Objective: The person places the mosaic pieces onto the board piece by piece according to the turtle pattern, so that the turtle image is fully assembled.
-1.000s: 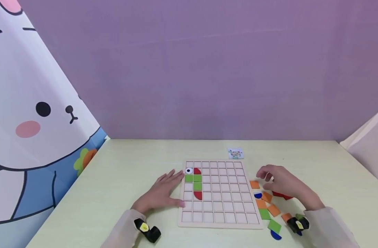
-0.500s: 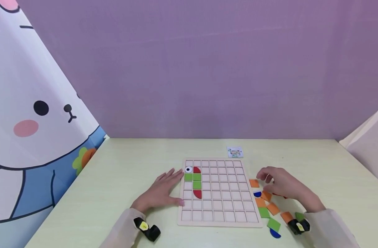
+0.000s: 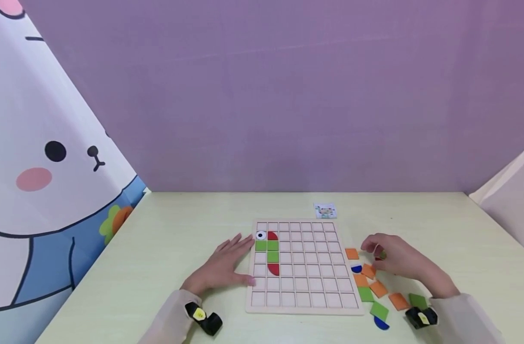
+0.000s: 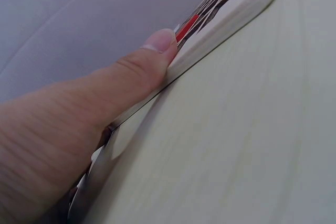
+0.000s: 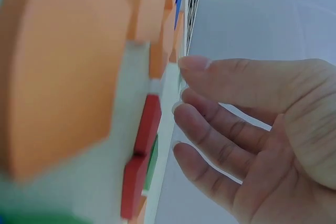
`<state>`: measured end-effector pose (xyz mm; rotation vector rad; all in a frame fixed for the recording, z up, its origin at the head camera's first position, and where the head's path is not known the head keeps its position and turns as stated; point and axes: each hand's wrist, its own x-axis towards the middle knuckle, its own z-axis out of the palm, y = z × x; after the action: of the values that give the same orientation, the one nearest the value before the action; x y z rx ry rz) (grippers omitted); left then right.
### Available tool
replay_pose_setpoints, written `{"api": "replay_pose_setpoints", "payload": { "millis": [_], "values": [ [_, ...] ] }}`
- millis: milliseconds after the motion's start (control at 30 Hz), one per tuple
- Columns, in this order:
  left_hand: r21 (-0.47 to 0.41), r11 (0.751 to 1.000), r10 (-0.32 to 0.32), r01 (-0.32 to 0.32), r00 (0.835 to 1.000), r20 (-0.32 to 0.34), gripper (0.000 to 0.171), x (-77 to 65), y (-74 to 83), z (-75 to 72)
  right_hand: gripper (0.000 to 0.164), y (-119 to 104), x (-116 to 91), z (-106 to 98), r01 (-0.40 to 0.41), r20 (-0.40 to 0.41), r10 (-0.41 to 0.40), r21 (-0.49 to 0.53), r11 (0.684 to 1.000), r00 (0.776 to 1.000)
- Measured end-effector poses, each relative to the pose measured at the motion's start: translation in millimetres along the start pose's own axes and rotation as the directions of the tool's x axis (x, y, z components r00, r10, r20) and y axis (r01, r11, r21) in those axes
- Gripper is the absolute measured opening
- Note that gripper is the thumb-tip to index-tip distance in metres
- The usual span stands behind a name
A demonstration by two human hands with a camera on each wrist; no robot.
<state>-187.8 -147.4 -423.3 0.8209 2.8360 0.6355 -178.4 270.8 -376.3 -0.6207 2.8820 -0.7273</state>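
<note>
While my left hand (image 3: 227,265) is lying spread, its thumb touching the left edge of the board (image 3: 315,273), I seem to be steadying it. An eye tile (image 3: 261,235), green squares (image 3: 272,245) and red rounded pieces (image 3: 273,270) are occupying its two left columns, so filling looks partly done. Right of the board, orange squares (image 3: 378,288) are lying loose. Farther right, my right hand (image 3: 397,258) is hovering, loosely curled, seemingly pinching nothing, near loose red pieces (image 5: 148,124). I'm judging it's selecting; next I'm needing a clean edge pinch, then alignment with a bare board cell.
</note>
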Motion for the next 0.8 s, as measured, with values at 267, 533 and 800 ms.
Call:
{"api": "replay_pose_setpoints", "payload": {
  "millis": [267,533,800],
  "values": [
    [0.000,1.000,0.000,0.000,1.000,0.001,0.100,1.3,-1.7,0.9,0.032,15.8,-10.3,-3.7,-0.001,0.007,0.002,-0.018,1.000,1.000],
    [0.002,1.000,0.005,-0.005,1.000,-0.004,0.100,0.6,-1.0,0.8,0.030,18.1,-10.4,-3.3,-0.038,0.031,0.038,0.000,0.999,0.999],
    [0.008,1.000,0.012,-0.012,1.000,-0.006,0.101,1.0,-2.0,2.0,0.025,19.2,-9.4,1.0,-0.059,0.047,0.058,0.010,0.998,0.997]
  ]
}}
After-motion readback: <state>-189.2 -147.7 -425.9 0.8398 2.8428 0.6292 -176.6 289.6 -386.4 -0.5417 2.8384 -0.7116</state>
